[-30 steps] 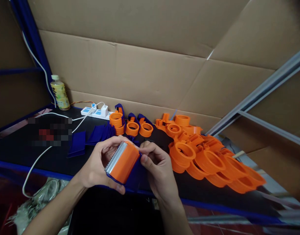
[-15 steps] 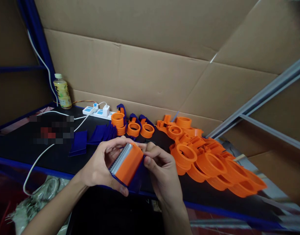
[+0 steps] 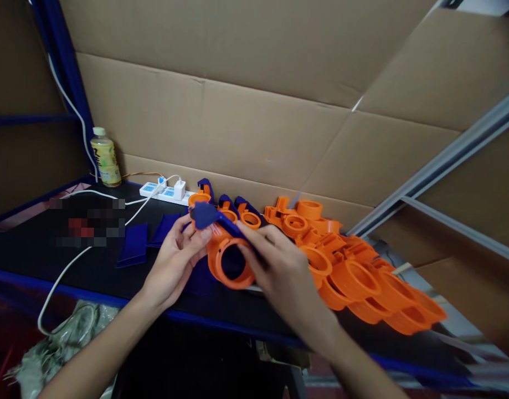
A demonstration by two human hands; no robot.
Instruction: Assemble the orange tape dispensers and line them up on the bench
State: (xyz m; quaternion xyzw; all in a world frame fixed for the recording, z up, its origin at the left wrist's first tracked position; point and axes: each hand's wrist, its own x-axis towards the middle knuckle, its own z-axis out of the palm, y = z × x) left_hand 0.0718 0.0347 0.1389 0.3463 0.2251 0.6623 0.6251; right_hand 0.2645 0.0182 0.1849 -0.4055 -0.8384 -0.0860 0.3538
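An orange tape dispenser (image 3: 215,257) with a dark blue cover is held above the front of the table, its round ring facing me. My right hand (image 3: 285,271) grips it from the right, fingers closed over the blue strip and the ring's edge. On the other side, my left hand (image 3: 173,269) holds the dispenser's left end, thumb and fingers bent against it. Behind it stand several similar dispensers (image 3: 250,220) with blue covers, partly hidden by the held one. Loose blue plates (image 3: 133,244) lie left of my left hand.
Many orange dispenser bodies (image 3: 356,280) are heaped at the right. A white power strip (image 3: 166,194) with cables and a yellow-labelled bottle (image 3: 106,158) stand along the back left. Cardboard (image 3: 237,116) walls the back. A woven sack (image 3: 67,349) hangs below the table's left front.
The dispenser has been turned: its toothed metal edge faced me before, and now its ring side does. It has moved slightly up, with my right hand now over its right side.
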